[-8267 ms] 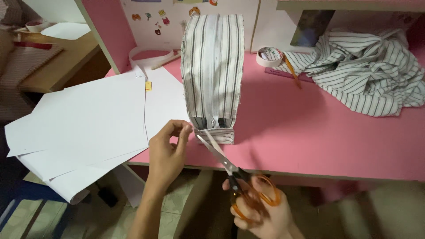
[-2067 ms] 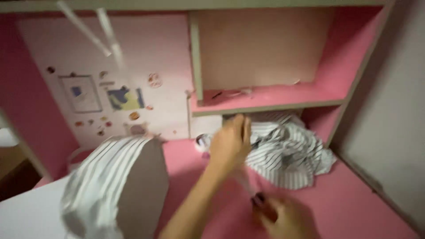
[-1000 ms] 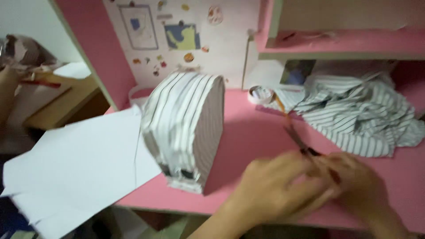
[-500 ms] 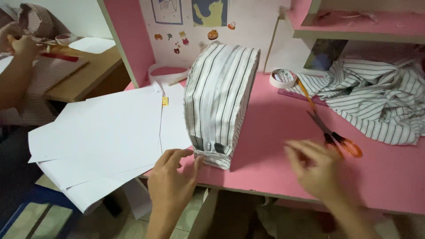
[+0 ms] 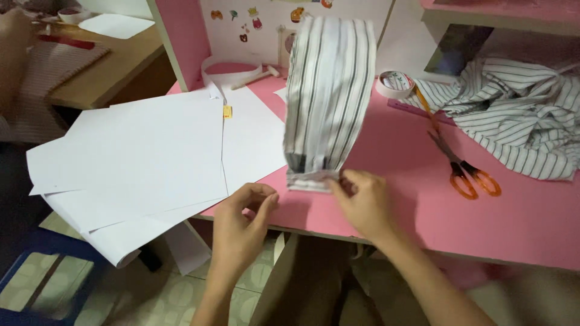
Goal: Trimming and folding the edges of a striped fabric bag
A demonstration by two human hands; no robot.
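On a pink tabletop [image 5: 386, 199], a striped fabric-covered form [image 5: 329, 96] stands upright near the front edge, its folded lower hem hanging just above the surface. The right hand [image 5: 362, 202] rests at that hem, fingers [image 5: 339, 181] curled and touching the fabric's near corner; whether they pinch it cannot be told. The left hand [image 5: 241, 214] sits at the tabletop's near edge, just left of the form, fingers bent loosely inward and holding nothing. One pair of orange-handled scissors [image 5: 462, 166] lies shut to the right, well apart from both hands. Beyond them, a heap of striped cloth [image 5: 519, 115] spreads along the far right. One roll of tape [image 5: 396, 84] lies flat beside the form's far side, and a white curved band [image 5: 226, 69] sits at the far left against the pink wall. Several large white paper sheets [image 5: 139, 157] overlap at the left, overhanging the edge. Small colourful stickers [image 5: 241, 21] dot the white back panel. At the far left, a wooden desk [image 5: 109, 66] carries one white sheet.
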